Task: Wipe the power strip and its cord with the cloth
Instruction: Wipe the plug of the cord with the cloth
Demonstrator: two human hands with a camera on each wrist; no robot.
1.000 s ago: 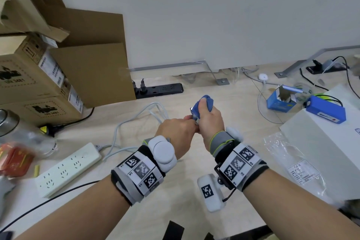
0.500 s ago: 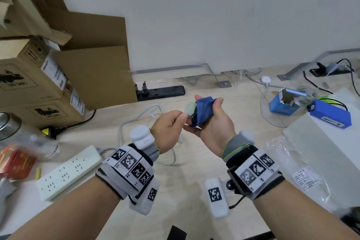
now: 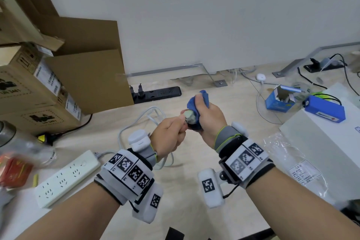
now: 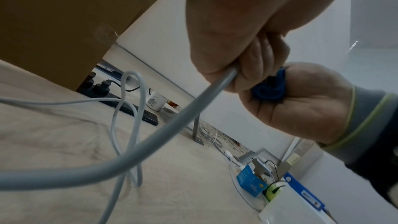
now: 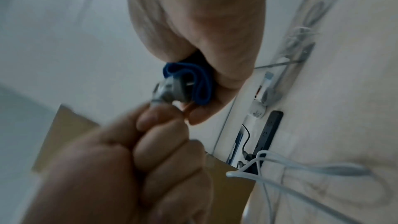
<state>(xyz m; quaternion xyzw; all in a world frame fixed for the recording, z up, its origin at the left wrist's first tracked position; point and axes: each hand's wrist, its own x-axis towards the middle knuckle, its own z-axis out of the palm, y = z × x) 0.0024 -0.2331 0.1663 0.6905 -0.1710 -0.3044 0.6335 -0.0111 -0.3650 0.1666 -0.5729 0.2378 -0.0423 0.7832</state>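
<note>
A white power strip [image 3: 67, 178] lies on the table at the lower left. Its grey-white cord [image 3: 136, 122] loops over the table and rises to my hands. My left hand [image 3: 169, 136] grips the cord [image 4: 189, 113] just behind its plug [image 3: 190, 116], fingers curled round it. My right hand [image 3: 207, 117] holds a bunched blue cloth [image 3: 192, 101] against the plug [image 5: 170, 91], thumb on top. In the right wrist view the cloth [image 5: 200, 83] folds round the plug's side. Both hands are raised above the table.
Cardboard boxes [image 3: 39, 84] stand at the left, with a black power strip [image 3: 157, 93] by the wall. A small blue box [image 3: 280, 99], a blue battery pack [image 3: 325, 110], a white board [image 3: 321, 142] and a plastic bag [image 3: 292, 161] lie to the right.
My right hand has closed again round the cloth, thumb on top, after lying palm up half a second ago. The plug has turned and both hands have risen slightly.
</note>
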